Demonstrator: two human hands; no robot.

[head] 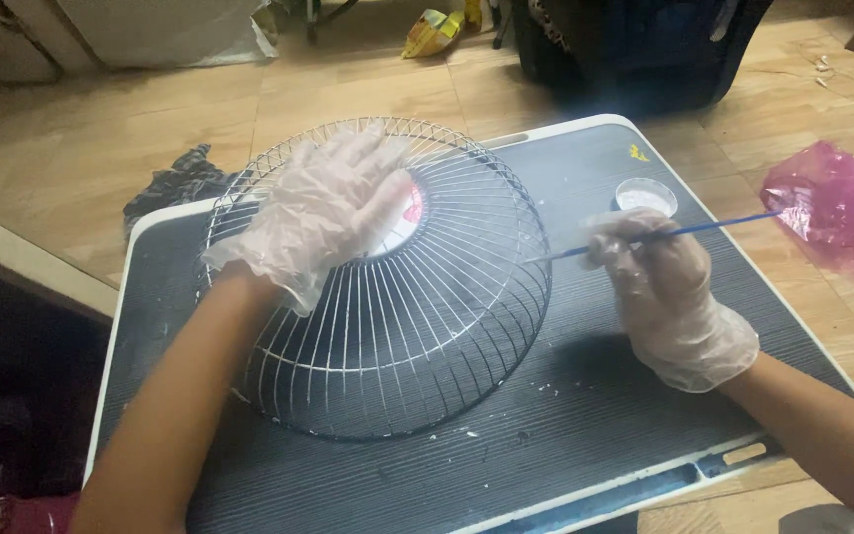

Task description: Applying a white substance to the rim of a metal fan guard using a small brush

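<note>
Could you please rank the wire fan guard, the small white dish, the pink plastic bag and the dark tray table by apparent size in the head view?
1. dark tray table
2. wire fan guard
3. pink plastic bag, though it lies farther off
4. small white dish

My left hand [320, 213] lies flat with its fingers spread wide, and my right hand [659, 287] is pinched tight, both arms stretched forward.
</note>
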